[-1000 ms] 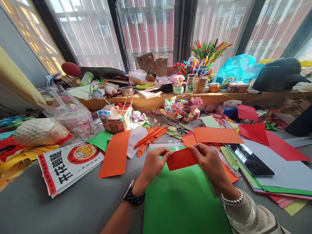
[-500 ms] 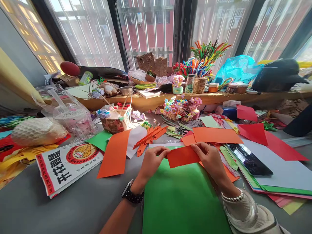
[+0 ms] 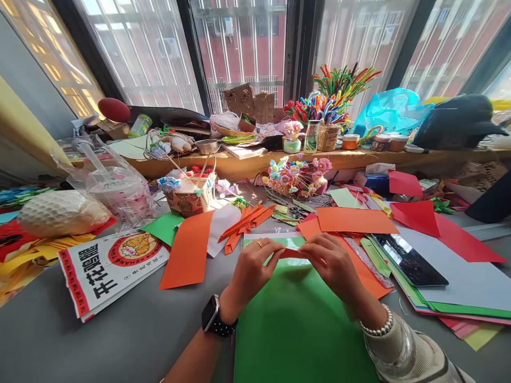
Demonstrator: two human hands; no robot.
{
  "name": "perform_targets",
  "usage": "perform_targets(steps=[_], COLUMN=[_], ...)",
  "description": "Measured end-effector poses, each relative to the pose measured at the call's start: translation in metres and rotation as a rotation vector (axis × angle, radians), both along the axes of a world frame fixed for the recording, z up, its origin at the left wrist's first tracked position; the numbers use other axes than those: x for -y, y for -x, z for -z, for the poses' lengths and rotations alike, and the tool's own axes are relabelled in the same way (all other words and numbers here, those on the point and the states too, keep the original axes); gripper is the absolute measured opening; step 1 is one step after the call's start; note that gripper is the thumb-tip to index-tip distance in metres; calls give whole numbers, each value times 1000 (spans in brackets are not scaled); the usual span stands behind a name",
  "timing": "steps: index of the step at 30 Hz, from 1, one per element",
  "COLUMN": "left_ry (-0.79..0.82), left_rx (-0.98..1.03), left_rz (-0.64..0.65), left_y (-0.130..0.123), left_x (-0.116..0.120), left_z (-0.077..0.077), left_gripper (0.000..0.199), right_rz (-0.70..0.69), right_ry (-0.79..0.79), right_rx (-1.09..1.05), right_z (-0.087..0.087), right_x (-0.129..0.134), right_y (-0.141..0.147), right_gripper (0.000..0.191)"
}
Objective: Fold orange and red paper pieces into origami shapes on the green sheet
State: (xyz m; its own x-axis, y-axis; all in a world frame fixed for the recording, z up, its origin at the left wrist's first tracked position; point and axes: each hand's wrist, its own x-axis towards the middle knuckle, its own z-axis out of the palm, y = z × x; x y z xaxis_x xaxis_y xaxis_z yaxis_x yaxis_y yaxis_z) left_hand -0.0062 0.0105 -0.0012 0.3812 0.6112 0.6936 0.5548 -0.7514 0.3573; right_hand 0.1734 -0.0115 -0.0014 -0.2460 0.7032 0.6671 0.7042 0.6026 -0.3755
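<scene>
Between my two hands is a small piece of orange paper (image 3: 293, 254), now a narrow strip with much of it hidden by my fingers. My left hand (image 3: 255, 268) pinches its left end, and my right hand (image 3: 331, 263) pinches the right end. Both hands are raised over a large green sheet (image 3: 299, 324) lying on the grey table. A bundle of folded orange paper strips (image 3: 247, 226) lies just beyond my left hand. Past my right hand is a flat orange paper sheet (image 3: 355, 221).
On the left lie a printed paper bag (image 3: 115, 276) and an orange sheet (image 3: 187, 250). A black phone (image 3: 411, 260) rests on stacked coloured paper at right. Farther back stand a small basket (image 3: 189, 199), crocheted flowers (image 3: 295, 175) and a cluttered windowsill.
The orange paper was a wide flat rectangle facing me; now it shows as a narrow strip. My hands have come closer together, fingers curled over its upper edge.
</scene>
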Motion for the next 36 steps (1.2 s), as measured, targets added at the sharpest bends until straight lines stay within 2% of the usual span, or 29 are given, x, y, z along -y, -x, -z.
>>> perform_targets(steps=[8,19,28,33,36], left_ry=[-83,-102,-127,-145,-154], left_rx=[-102,-112,-70,-158,-171], left_rz=[61,59,-54,33,26], left_y=[-3,5,7,-3,-4], left_x=[2,-1,-3,2,3], left_z=[4,-6,-6,-2,0], left_gripper=[14,14,17,17,16], right_rz=[-47,19,34,-4,14], right_ry=[-112,-73,-94,-101,-88], right_rx=[95,89,107,144,138], right_z=[0,-5,-4,-1,-1], right_x=[3,5,3,3,3], right_y=[6,1,-3,3,4], right_gripper=[14,14,13,15,17])
